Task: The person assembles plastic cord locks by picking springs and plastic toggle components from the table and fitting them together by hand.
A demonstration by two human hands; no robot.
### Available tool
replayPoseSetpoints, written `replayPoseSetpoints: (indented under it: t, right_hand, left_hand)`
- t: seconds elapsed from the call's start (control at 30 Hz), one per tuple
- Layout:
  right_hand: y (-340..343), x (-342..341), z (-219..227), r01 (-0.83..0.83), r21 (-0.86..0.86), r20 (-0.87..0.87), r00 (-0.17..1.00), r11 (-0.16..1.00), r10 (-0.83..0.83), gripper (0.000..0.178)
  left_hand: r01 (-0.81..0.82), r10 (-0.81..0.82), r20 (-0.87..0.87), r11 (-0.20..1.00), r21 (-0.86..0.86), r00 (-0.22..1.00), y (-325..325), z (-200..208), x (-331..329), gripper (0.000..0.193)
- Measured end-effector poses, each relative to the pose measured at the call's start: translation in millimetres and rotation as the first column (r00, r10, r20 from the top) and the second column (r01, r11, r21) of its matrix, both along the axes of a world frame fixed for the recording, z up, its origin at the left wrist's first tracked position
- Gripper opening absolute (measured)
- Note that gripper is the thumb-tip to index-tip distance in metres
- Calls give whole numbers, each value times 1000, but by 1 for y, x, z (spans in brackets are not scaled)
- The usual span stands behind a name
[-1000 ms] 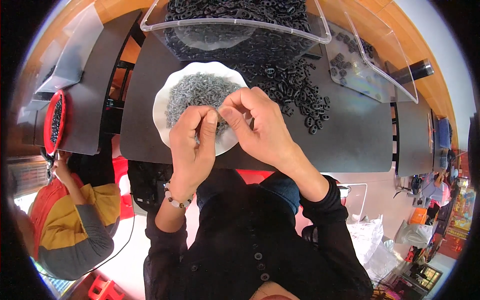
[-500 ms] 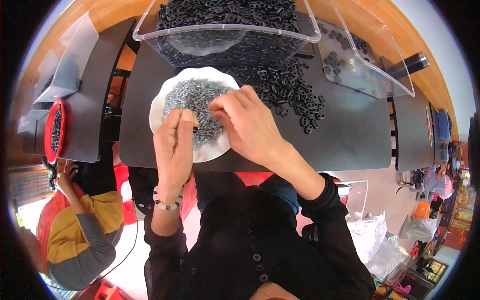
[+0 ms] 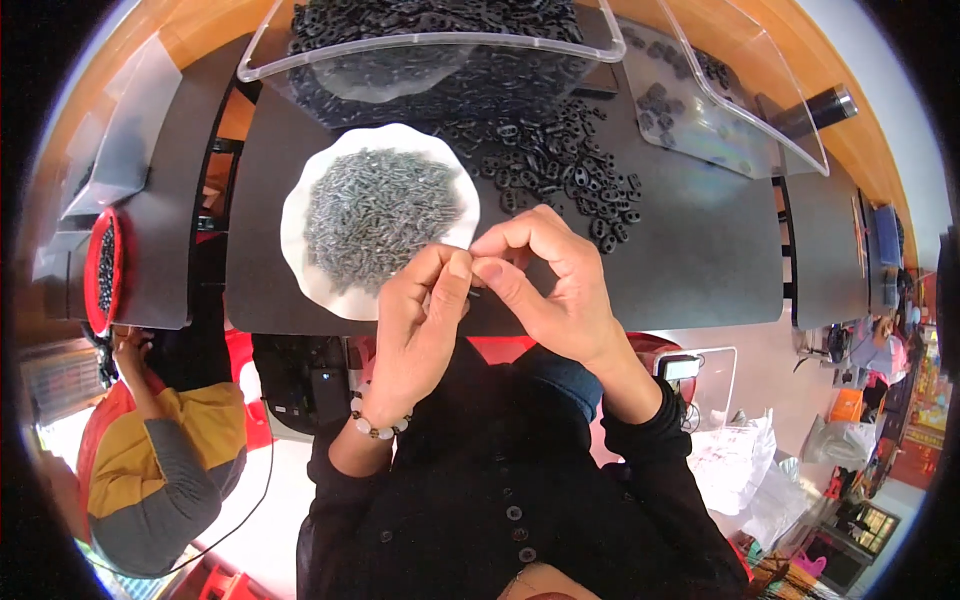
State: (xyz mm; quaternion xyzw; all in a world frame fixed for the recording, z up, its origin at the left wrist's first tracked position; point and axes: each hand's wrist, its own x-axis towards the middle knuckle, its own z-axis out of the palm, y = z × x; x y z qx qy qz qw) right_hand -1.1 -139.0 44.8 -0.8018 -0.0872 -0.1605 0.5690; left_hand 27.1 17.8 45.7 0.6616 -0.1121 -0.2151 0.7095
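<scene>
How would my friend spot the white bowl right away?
Start at the dark middle table. On its left half, in front of the big clear bin and left of the loose black pieces, sits the bowl. Unlike those neighbours, it is white and wavy-rimmed, heaped with small grey pieces.

dark table | white wavy-rimmed dish | loose black pieces | large clear bin | second clear bin

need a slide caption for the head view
Left hand and right hand close together at the edge of a scalloped white bowl of small grey pieces, loose black parts on the dark table.
</scene>
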Motion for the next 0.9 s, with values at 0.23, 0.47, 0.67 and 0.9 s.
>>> replayPoseSetpoints:
  t: [0.23, 0.47, 0.67, 0.9]
  right_hand:
    - [-24, -29, -11, 146, -34, 56, 988, 989, -144, 8]
    - [-42, -56, -23, 111, 112, -86, 991, 988, -102, 7]
    - [-37, -65, -29, 228, 445, -168, 971, 866, -169, 11]
    - [-28, -71, -28, 247, 597, -232, 964, 763, -131, 13]
  left_hand:
    - [75, -76, 36, 997, 23, 996, -30, -10, -18, 25]
    - [240, -239, -16, 970, 42, 971, -42, -20, -25, 26]
    - [252, -275, -131, 953, -172, 953, -48, -27, -30, 23]
    - [159, -233, -209, 934, -319, 950, -43, -37, -38, 24]
